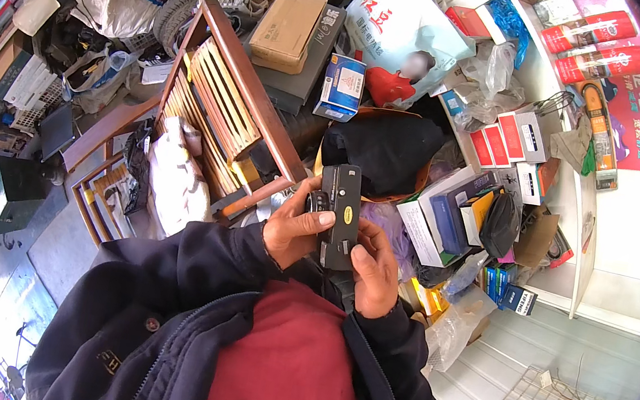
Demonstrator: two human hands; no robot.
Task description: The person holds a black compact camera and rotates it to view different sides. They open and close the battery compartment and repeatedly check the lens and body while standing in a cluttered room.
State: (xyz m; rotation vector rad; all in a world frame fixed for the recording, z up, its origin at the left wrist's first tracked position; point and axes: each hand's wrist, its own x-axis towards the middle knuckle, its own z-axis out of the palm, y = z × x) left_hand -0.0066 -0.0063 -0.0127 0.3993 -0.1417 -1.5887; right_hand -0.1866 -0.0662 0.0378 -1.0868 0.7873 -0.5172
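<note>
Both hands hold a black camera (343,218) in front of my chest, its long body standing upright in view. A gold oval sticker marks the side facing me, and a round lens part juts out to the left. My left hand (296,221) is closed round the lens side, its thumb lying across the body. On the opposite side, my right hand (377,275) grips the camera's lower right edge, with its thumb raised and some fingers partly hidden behind the body.
A wooden slatted chair (245,89) lies tilted at the left. Beyond are a brown cardboard box (286,29), a blue and white box (342,87) and a pale bag (399,30). A black bag (385,152) sits just past the camera. Stacked boxes (438,213) and white shelving (614,277) stand right.
</note>
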